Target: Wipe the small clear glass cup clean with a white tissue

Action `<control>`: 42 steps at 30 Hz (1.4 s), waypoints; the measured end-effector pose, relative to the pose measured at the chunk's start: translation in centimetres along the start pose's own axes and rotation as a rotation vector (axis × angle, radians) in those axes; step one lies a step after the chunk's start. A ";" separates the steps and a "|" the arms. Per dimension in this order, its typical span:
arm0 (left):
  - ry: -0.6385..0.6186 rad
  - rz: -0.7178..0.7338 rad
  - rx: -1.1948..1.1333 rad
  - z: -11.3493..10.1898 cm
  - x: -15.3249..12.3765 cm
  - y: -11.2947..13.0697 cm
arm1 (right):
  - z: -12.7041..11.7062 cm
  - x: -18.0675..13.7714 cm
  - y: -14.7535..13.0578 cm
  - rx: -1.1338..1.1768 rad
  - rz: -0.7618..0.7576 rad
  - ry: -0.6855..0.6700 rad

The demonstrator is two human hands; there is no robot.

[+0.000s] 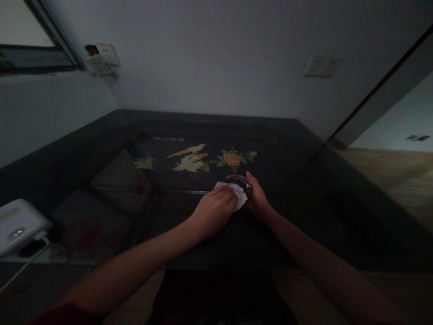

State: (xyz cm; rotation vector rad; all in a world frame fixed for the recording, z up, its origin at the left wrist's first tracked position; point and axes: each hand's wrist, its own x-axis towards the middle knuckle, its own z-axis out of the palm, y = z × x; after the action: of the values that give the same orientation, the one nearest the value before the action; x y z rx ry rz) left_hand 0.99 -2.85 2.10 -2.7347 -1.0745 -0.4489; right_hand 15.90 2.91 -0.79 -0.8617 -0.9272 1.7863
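Both of my hands meet over a dark lacquered table (291, 149) painted with birds and an orange flower. My left hand (214, 211) is closed on a white tissue (239, 195) and presses it against a small dark shiny object (241, 181). My right hand (257, 197) curls round that object from the right and holds it just above the tabletop. What the object is I cannot make out in the dim light.
A white device (18, 225) with a cable lies on the table's left end. Wall sockets (103, 58) sit at the upper left and another socket plate (321, 66) on the back wall. A dark door frame (375, 95) and wooden floor (392, 167) lie to the right.
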 end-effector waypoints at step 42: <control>-0.115 0.018 -0.225 -0.8 0.2 -0.5 | 0.3 -0.5 0.0 0.025 -0.009 0.001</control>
State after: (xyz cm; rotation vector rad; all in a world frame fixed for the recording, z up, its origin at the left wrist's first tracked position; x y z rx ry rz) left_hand 0.64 -2.59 2.95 -2.9982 -1.0852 -0.4389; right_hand 15.83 2.40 -0.55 -0.8408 -0.9047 1.7867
